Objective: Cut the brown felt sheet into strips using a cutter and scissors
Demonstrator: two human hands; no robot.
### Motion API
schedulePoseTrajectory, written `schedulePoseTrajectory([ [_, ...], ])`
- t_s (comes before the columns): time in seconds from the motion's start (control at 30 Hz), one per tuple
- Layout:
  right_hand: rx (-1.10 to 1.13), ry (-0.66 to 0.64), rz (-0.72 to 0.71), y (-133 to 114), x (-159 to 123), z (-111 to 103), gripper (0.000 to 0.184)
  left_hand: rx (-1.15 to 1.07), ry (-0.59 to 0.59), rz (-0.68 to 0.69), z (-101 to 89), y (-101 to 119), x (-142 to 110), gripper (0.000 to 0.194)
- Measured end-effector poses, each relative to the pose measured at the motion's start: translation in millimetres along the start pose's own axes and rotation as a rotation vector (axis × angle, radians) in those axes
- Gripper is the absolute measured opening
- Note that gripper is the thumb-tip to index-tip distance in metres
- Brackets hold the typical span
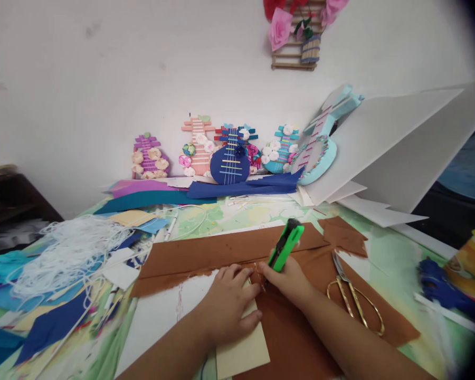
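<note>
Cutter (285, 247) | gripped in right hand (291, 281) | long axis steep, lower end toward brown sheet (285, 330) | left hand (230, 306) just beside, spread on card (243, 356), grasping nothing

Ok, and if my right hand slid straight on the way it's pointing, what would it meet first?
Likely your left hand, at its fingers, just left of your right hand; how much gap there is in depth is unclear.
</note>
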State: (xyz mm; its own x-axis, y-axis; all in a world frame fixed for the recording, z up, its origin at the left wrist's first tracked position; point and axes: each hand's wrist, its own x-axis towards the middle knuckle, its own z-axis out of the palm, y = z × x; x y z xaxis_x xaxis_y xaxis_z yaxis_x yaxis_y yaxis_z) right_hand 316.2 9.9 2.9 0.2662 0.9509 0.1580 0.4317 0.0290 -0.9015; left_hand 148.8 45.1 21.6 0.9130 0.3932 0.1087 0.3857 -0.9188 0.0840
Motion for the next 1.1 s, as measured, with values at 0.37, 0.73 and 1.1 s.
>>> schedulePoseTrajectory([
  [0.37,-0.001,-0.024,0.037,-0.5,-0.4,1.3,0.027,0.003,0.009,0.0,-1.1,1.2,-0.6,0.036],
  [0.73,-0.156,-0.063,-0.101,0.8,-3.6,3.7,0.027,-0.006,0.048,-0.007,0.2,0.7,-1.0,0.039],
  [1.1,-0.132,-0.1,-0.04,-1.1,-3.8,0.0,0.032,-0.019,0.046,0.002,2.4,-0.3,-0.7,0.039],
])
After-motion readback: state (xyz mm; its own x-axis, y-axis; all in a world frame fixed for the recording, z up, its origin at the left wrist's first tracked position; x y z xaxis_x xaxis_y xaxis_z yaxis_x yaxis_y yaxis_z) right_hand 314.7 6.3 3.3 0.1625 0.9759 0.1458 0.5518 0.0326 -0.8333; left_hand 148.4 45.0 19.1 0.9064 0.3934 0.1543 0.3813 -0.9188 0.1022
